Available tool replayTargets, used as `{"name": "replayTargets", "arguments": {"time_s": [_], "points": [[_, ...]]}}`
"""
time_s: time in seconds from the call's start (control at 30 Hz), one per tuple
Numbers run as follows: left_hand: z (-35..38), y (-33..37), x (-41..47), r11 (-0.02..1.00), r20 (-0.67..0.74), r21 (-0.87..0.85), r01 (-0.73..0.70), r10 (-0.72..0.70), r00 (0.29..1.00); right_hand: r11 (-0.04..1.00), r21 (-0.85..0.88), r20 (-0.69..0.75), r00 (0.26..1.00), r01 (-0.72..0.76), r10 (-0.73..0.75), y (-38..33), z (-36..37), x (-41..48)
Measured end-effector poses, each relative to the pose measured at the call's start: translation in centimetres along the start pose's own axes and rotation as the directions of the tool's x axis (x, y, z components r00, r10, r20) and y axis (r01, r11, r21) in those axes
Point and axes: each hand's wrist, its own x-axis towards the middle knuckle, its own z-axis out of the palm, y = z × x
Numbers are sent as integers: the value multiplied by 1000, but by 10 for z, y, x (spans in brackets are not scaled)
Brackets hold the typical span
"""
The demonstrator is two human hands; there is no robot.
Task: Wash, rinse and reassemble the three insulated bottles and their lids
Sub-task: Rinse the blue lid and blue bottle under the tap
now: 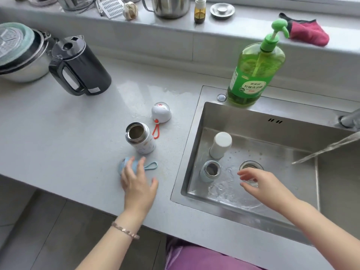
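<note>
Beside the sink [196, 133], on the grey surface [58, 145], the left hand [136, 182] is resting with spread fingers [130, 164] over a pale blue lid [124, 166], touching it from above without closing around it; the lid's blue loop [151, 165] is sticking out toward the sink. Just behind that hand, a white patterned bottle [140, 137] is standing upright and open, its steel mouth showing. Farther from the sink's front edge, a white domed lid [161, 112] is lying on its side with an orange strap [156, 131] trailing toward the patterned bottle.

Inside the sink, a pale blue bottle [210, 171] is standing open near the left wall, and a white bottle [220, 145] is sitting mouth-down just behind it. The right hand [263, 184] is hovering above the drain [251, 166], fingers [245, 173] loosely curled around a small clear ring-like piece [252, 183] (whether they are actually gripping it I cannot tell). Water [327, 148] is streaming in from the sink's right side. A green dish soap bottle [253, 71] is standing on the sink's back rim, and a black kettle [79, 67] is sitting well to the sink's left.
</note>
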Motion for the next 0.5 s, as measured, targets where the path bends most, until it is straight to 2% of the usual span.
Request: {"name": "replayTargets", "arguments": {"time_s": [0.07,0.13,0.23,0.43,0.5], "points": [[13,29,-12,979,119,-51,-196,201,972,999,14,-5,999,-38,38,12,-5,-5],[31,61,-12,959,371,-78,-271,281,885,997,21,-3,997,-74,74,26,-9,-12],[75,98,7,962,573,25,-272,209,793,989,44,-17,990,-142,143,52,-15,-24],[145,125,29,948,698,194,-253,48,715,962,122,-71,964,-246,255,101,-25,-54],[155,129,27,955,689,188,-229,38,724,951,143,-83,954,-273,287,115,-29,-63]]}}
